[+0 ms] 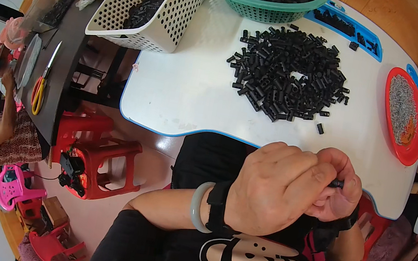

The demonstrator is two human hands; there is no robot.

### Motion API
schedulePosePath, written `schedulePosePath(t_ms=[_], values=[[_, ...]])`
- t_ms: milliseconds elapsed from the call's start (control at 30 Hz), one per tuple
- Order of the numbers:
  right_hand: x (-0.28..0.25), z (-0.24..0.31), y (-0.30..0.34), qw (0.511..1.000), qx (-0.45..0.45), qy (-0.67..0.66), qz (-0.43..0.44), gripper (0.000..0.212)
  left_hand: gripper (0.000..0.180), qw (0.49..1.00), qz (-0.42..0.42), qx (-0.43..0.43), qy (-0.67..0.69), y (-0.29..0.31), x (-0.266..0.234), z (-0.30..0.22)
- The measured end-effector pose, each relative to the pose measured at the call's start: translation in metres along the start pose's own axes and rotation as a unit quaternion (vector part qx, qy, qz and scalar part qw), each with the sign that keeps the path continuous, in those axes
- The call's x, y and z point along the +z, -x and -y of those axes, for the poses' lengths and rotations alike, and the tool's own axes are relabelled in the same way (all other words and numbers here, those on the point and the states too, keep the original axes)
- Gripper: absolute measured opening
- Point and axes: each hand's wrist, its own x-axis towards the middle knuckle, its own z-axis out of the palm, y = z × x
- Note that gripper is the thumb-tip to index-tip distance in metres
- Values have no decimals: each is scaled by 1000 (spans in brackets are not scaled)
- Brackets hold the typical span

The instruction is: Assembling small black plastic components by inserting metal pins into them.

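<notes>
Right grip pinched on a small black part, in front of the chest near the bench's near edge. Left grip curled close against it; fingertips hidden, cannot tell if they grasp anything. Heap of like pieces farther up the bench. For good handling, I'd judge: steady the part with the right, leave one end clear, push straight, not askew. Turn the left knuckles aside for sight. Work over the bench to catch drops.

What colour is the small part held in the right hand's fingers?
The small part is black; it shows in the head view.
</notes>
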Motion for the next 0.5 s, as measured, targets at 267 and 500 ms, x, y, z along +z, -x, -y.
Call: schedulePosePath(t_ms=[267,500], values=[[3,-7,-2,997,-68,21,18,41,24,1000,-7,9,-15,3,7,-5],[3,-9,-4,997,-78,16,14,35,20,1000,-2,-6,6,3,11,-4]])
